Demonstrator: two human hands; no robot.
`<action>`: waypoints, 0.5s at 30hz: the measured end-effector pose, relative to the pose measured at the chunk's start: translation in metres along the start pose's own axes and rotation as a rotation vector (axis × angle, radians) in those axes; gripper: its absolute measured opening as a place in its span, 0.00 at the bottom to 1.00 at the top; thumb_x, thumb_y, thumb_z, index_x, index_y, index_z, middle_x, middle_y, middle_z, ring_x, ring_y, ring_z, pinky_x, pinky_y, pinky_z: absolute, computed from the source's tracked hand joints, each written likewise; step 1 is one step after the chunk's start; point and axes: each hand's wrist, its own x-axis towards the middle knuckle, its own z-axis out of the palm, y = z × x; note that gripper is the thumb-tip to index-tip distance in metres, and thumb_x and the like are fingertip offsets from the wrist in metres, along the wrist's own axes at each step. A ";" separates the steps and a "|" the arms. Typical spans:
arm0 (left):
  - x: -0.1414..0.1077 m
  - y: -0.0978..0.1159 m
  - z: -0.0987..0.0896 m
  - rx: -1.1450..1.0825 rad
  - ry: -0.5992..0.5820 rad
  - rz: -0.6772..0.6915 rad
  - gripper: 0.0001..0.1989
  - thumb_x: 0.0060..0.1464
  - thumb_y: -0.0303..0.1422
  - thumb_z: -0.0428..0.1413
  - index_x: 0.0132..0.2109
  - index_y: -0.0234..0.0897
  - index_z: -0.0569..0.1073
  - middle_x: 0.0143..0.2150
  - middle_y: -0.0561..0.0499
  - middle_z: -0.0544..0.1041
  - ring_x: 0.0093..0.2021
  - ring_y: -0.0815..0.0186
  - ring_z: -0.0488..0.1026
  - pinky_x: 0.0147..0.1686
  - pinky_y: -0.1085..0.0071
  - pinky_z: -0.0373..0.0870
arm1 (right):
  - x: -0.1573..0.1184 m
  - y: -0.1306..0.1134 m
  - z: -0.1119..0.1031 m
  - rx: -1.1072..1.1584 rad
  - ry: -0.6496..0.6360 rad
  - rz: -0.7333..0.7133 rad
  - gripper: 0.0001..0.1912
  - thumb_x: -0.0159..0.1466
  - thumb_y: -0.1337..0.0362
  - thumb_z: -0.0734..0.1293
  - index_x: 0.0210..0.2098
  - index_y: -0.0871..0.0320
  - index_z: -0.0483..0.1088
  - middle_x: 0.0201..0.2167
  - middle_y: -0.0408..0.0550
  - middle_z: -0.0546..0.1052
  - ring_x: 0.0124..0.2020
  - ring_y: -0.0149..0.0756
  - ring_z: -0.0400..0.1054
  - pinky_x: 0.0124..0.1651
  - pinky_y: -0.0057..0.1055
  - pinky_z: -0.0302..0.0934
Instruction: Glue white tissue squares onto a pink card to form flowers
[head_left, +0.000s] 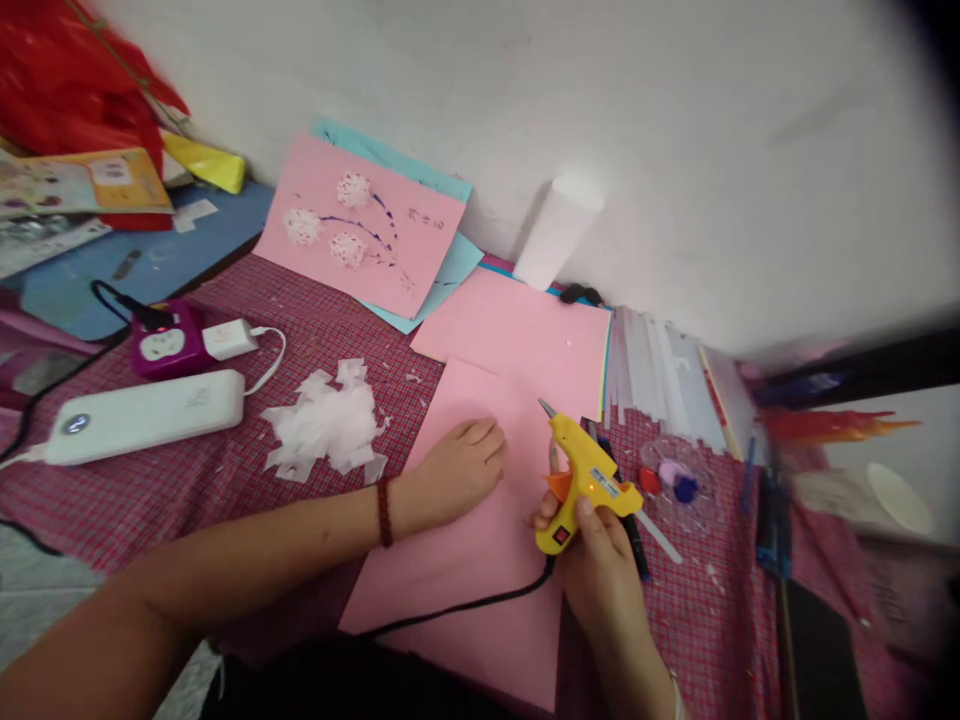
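A yellow hot glue gun (pixel 577 485) is held in my right hand (pixel 600 560), with its metal nozzle tipped up and to the left. My fingers are round its handle near the orange trigger, and a small orange light glows on its body. My left hand (pixel 454 470) rests on a pink sheet of paper (pixel 465 610), fingers loosely bent and lying against it, with the underside hidden. Left of that hand is a pile of white tissue paper pieces (pixel 330 425). The glue gun's black cord runs across the pink sheet.
A pink card with white puff flowers (pixel 360 225) leans at the back. Clear glue sticks (pixel 649 365) lie along the wall. A clear dish (pixel 679 485) holds coloured bits. At left are a white power bank (pixel 146 415) and a purple socket block (pixel 169 340).
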 end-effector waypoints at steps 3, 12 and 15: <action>-0.012 0.006 -0.002 0.075 -0.009 0.015 0.15 0.58 0.26 0.47 0.50 0.26 0.70 0.54 0.36 0.68 0.56 0.51 0.62 0.54 0.57 0.61 | 0.001 -0.013 0.006 -0.025 -0.009 0.006 0.10 0.63 0.56 0.62 0.41 0.54 0.69 0.25 0.42 0.72 0.28 0.32 0.66 0.35 0.32 0.63; -0.016 -0.013 -0.016 -0.128 -0.091 0.014 0.09 0.57 0.27 0.51 0.44 0.32 0.71 0.46 0.43 0.72 0.48 0.57 0.66 0.49 0.62 0.65 | 0.000 0.006 0.003 -0.170 0.089 0.062 0.14 0.62 0.53 0.63 0.41 0.56 0.68 0.23 0.43 0.72 0.23 0.33 0.65 0.25 0.30 0.60; -0.012 -0.024 -0.020 -0.230 -0.080 -0.053 0.16 0.55 0.35 0.56 0.50 0.34 0.69 0.47 0.44 0.70 0.48 0.57 0.65 0.49 0.61 0.64 | -0.006 0.012 -0.001 -0.135 0.110 0.050 0.14 0.61 0.53 0.65 0.39 0.56 0.69 0.23 0.43 0.71 0.22 0.31 0.64 0.25 0.29 0.58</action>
